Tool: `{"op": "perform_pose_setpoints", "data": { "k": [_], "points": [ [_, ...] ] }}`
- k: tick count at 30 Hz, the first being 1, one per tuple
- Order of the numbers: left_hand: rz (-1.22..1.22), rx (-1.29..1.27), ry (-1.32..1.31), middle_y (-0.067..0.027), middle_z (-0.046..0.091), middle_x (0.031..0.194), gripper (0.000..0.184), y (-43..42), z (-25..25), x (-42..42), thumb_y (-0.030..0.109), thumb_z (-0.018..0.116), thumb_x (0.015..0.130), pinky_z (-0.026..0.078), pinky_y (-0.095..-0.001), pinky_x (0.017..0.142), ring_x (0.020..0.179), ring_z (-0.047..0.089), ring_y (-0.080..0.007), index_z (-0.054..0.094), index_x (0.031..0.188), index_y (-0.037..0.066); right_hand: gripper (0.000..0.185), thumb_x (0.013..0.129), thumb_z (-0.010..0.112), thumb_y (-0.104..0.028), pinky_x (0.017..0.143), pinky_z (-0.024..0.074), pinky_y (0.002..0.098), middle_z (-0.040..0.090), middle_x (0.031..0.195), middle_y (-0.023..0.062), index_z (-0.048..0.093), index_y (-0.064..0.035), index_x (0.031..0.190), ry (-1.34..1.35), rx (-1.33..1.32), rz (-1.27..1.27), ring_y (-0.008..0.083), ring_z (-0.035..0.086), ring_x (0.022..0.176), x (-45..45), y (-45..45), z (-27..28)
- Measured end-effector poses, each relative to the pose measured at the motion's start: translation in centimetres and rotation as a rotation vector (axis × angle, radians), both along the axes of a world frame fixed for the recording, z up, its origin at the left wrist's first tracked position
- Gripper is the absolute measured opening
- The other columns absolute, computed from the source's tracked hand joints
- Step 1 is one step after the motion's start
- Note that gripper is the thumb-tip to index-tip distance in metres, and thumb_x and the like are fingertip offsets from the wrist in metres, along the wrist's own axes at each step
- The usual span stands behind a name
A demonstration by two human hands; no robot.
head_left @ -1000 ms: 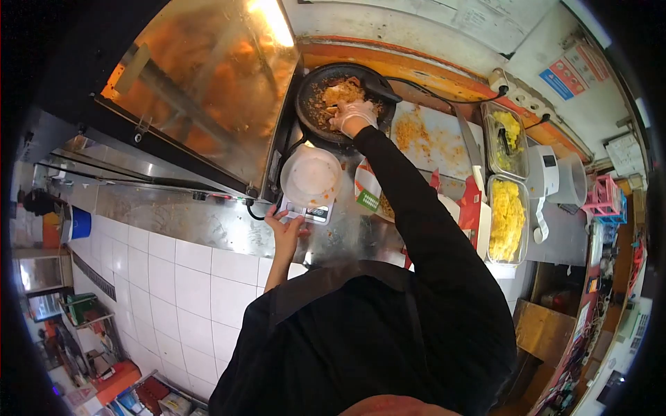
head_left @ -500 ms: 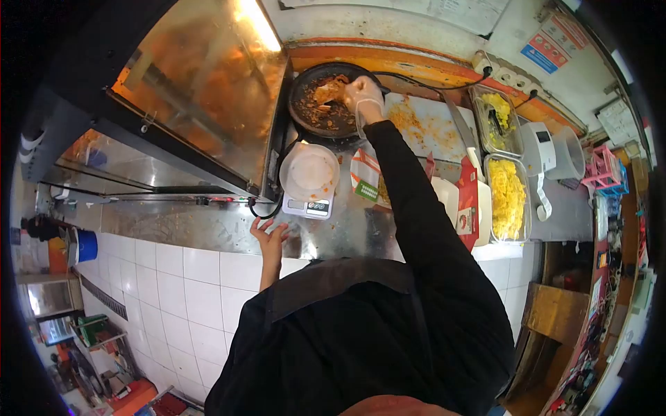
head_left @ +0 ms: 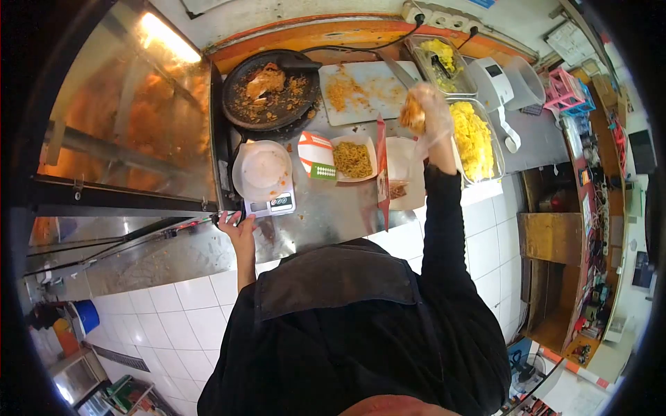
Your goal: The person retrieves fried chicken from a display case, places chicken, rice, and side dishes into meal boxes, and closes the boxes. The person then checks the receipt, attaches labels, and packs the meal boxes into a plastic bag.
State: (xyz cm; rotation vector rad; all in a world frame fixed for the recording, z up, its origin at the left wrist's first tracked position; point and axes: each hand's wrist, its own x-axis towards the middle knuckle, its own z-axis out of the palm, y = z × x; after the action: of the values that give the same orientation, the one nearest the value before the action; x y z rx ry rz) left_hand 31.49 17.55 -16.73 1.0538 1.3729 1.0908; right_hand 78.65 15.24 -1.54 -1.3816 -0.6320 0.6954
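My right hand (head_left: 438, 119), in a clear plastic glove, is closed around a piece of crumbly fried chicken (head_left: 412, 116). It hangs above the back right of an open takeaway box (head_left: 409, 156) with a red side flap and some brown bits inside. My left hand (head_left: 240, 234) is bare, fingers apart, at the front corner of the kitchen scale (head_left: 280, 203); whether it touches the scale cannot be made out. A white plate (head_left: 262, 170) sits on the scale. In the dark stone mortar (head_left: 239, 104), more crumbled fried chicken (head_left: 266, 82) lies beside a dark pestle (head_left: 298, 64).
A second takeaway box (head_left: 374, 166) holds noodles (head_left: 352, 159). Behind are a crumb-strewn white cutting board (head_left: 374, 111) and a knife (head_left: 395, 69). Containers of yellow food (head_left: 473, 142) stand right, near a label printer (head_left: 491, 82). A lit glass display cabinet (head_left: 159, 111) borders the left.
My right hand has moved from the mortar rightward and nearer, over the red-flapped box, with chicken in it. The view has shifted right; my left hand stays by the scale.
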Motion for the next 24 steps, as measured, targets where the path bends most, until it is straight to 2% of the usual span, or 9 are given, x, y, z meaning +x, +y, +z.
{"op": "perform_pose_setpoints", "data": {
  "k": [2, 4, 7, 10, 12, 15, 17, 21, 24],
  "points": [
    [-0.029, 0.0, 0.016, -0.0149, 0.041, 0.121, 0.077, 0.0, 0.3, 0.2, 0.008, 0.071, 0.081, 0.052, -0.0287, 0.067, 0.086, 0.062, -0.0181, 0.018, 0.137, 0.011, 0.035, 0.075, 0.072, -0.028, 0.076, 0.0504, 0.0296, 0.066, 0.09, 0.0066, 0.065, -0.0072, 0.103, -0.062, -0.08, -0.087, 0.0193, 0.063, 0.081, -0.2, -1.7, -4.0],
    [-0.04, -0.007, -0.029, -0.0165, 0.04, 0.127, 0.08, -0.2, 0.6, 0.3, 0.01, 0.073, 0.077, 0.051, -0.0348, 0.076, 0.099, 0.059, -0.0223, 0.02, 0.137, 0.012, 0.039, 0.072, 0.073, -0.028, 0.078, 0.0499, 0.0313, 0.067, 0.091, 0.0096, 0.065, -0.005, 0.102, -0.33, -0.359, -0.225, 0.0202, 0.064, 0.083, -1.6, -3.1, -6.8],
    [-0.057, 0.089, 0.009, -0.0147, 0.042, 0.121, 0.074, -0.3, 0.4, -0.3, 0.007, 0.07, 0.082, 0.051, -0.0279, 0.066, 0.087, 0.061, -0.0188, 0.019, 0.136, 0.009, 0.04, 0.072, 0.071, -0.031, 0.079, 0.0501, 0.0337, 0.068, 0.092, 0.011, 0.065, -0.0053, 0.101, -0.31, -0.504, -0.26, 0.0229, 0.064, 0.083, -2.4, -4.4, -9.6],
    [-0.066, 0.117, 0.053, -0.0144, 0.042, 0.12, 0.072, -0.8, 1.1, -0.7, 0.007, 0.069, 0.082, 0.05, -0.0282, 0.067, 0.089, 0.06, -0.0189, 0.02, 0.135, 0.009, 0.04, 0.071, 0.069, -0.033, 0.079, 0.0498, 0.035, 0.068, 0.092, 0.0124, 0.066, -0.0067, 0.1, -0.328, -0.595, -0.248, 0.0255, 0.064, 0.084, -2.4, -4.7, -9.7],
    [-0.085, 0.115, 0.067, -0.0144, 0.041, 0.121, 0.071, -1.0, 1.7, -0.6, 0.008, 0.069, 0.083, 0.048, -0.0285, 0.071, 0.092, 0.058, -0.0191, 0.021, 0.135, 0.009, 0.041, 0.071, 0.066, -0.035, 0.079, 0.0505, 0.0375, 0.067, 0.094, 0.0157, 0.066, -0.0077, 0.101, -0.537, -0.561, -0.199, 0.0288, 0.065, 0.086, -1.2, -4.4, -10.5],
    [-0.097, 0.137, 0.094, -0.0144, 0.041, 0.122, 0.069, -1.0, 2.3, -0.2, 0.009, 0.069, 0.083, 0.047, -0.0291, 0.074, 0.093, 0.056, -0.0191, 0.023, 0.135, 0.009, 0.039, 0.074, 0.064, -0.035, 0.074, 0.0507, 0.0395, 0.067, 0.091, 0.0184, 0.066, -0.0059, 0.1, -0.807, -0.807, 0.037, 0.033, 0.065, 0.083, -0.4, -2.8, -9.9],
    [-0.096, 0.146, 0.078, -0.0141, 0.041, 0.123, 0.069, -1.0, 2.6, 0.3, 0.009, 0.069, 0.083, 0.046, -0.0296, 0.076, 0.094, 0.056, -0.0188, 0.023, 0.135, 0.009, 0.037, 0.074, 0.061, -0.032, 0.078, 0.0523, 0.0444, 0.066, 0.101, 0.0203, 0.068, -0.0077, 0.101, -0.894, -1.093, 0.404, 0.0363, 0.065, 0.091, 0.2, -1.2, -9.5],
    [-0.091, 0.167, 0.075, -0.0154, 0.041, 0.124, 0.071, -1.2, 2.8, 0.9, 0.009, 0.068, 0.084, 0.046, -0.0291, 0.076, 0.095, 0.055, -0.0184, 0.021, 0.137, 0.009, 0.037, 0.078, 0.056, -0.035, 0.078, 0.0517, 0.0458, 0.066, 0.099, 0.0216, 0.069, -0.0069, 0.097, -1.137, -0.918, 0.492, 0.0363, 0.066, 0.09, 2.8, 0.1, -13.6],
    [-0.091, 0.167, 0.079, -0.0164, 0.041, 0.124, 0.071, -1.5, 2.4, 0.7, 0.009, 0.068, 0.084, 0.046, -0.0291, 0.077, 0.095, 0.055, -0.0187, 0.021, 0.137, 0.009, 0.04, 0.077, 0.057, -0.038, 0.078, 0.0505, 0.045, 0.065, 0.099, 0.0217, 0.068, -0.0056, 0.098, -1.007, -0.883, 0.511, 0.0365, 0.065, 0.091, 0.6, -1.1, -9.9]
  ]
}}
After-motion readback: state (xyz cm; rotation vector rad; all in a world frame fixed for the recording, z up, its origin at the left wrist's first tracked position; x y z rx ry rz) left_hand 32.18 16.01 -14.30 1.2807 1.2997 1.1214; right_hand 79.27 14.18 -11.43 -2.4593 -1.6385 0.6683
